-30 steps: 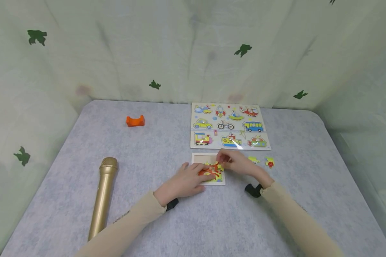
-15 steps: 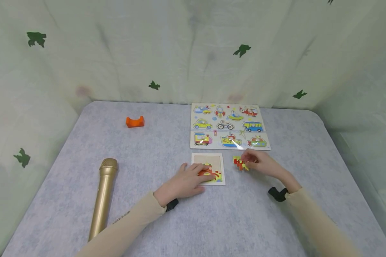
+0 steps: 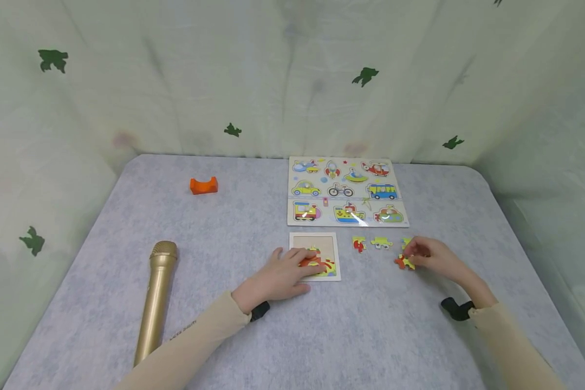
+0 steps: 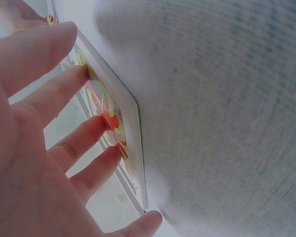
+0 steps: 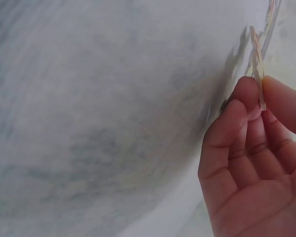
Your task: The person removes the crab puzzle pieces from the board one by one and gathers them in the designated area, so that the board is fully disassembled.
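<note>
on the table (image 3: 244, 216), in the head view, your left hand (image 3: 281, 273) rests over the part-filled puzzle tray (image 3: 324, 242), while your right hand (image 3: 436, 261) holds a red-and-yellow piece (image 3: 400, 262) near other loose pieces (image 3: 382, 242), right of the tray; the step looks like choosing which piece goes in. in the left wrist view your fingers (image 4: 94, 127) are spread, tips touching the fitted pieces (image 4: 114, 121); in the right wrist view your thumb (image 5: 286, 103) and a fingertip pinch the piece, seen edge-on; the next move seems to call for setting it down or turning it to suit the tray's bare part.
</note>
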Available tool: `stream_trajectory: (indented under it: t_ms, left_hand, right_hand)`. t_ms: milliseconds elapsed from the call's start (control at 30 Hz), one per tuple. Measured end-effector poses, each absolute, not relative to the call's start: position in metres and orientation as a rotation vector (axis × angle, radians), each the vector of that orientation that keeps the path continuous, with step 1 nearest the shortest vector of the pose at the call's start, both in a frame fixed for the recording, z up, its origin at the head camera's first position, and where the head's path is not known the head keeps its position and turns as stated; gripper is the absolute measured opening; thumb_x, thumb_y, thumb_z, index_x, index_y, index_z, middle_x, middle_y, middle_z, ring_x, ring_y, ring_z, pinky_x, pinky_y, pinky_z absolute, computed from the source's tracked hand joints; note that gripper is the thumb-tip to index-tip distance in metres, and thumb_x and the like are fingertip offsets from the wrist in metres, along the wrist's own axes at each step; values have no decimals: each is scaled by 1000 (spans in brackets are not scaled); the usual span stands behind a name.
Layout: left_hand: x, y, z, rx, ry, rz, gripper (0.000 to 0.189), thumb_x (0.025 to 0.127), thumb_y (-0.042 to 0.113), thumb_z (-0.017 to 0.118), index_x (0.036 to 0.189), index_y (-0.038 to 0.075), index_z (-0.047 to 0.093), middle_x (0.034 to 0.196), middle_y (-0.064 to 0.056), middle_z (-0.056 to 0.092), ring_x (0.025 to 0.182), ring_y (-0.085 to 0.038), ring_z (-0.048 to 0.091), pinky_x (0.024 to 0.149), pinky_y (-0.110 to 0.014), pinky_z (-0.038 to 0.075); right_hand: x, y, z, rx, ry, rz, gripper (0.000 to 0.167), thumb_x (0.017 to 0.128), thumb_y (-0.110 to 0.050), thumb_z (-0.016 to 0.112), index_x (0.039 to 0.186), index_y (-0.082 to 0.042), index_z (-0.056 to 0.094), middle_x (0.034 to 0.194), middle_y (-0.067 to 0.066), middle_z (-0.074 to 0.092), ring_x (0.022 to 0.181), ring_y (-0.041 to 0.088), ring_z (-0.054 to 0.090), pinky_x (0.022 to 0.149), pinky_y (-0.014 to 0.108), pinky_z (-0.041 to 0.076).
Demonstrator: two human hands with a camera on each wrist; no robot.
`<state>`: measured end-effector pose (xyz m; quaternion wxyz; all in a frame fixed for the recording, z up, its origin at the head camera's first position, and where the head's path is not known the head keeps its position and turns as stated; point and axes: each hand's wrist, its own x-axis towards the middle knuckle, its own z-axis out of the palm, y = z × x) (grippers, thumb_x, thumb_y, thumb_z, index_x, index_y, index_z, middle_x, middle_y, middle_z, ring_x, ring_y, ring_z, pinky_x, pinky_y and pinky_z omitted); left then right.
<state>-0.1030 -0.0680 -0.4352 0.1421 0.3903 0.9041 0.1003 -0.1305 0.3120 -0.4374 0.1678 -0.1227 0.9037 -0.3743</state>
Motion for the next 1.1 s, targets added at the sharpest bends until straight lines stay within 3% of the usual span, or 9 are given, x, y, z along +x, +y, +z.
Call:
stream_trajectory:
  t_ms: [433,900,1100]
  left_hand:
    - [-103,-68,-436,1130,2615,281,51,95,33,59,144,30,45,148,-3,35,136,-24,27,101,-62,25]
    - [-105,-75,-438,1153,2586,412,47,95,30,60,141,23,50,147,-4,36,137,-24,28,104,-63,18]
    - [-105,-76,-440,1146,2581,445,46,96,29,59,140,23,51,148,-7,34,136,-22,29,106,-60,18]
  right_hand:
    - [-125,313,-437,-272,2669,-882,7,85,2,62,88,-4,62,84,4,56,77,22,51,61,31,45]
    - [-124,317,-442,-322,2723,-779,8,85,3,66,84,-5,64,81,2,56,75,21,51,66,35,46]
    - [-124,317,-437,-364,2710,-801,10,85,3,65,83,-7,64,81,1,58,73,19,52,62,31,47]
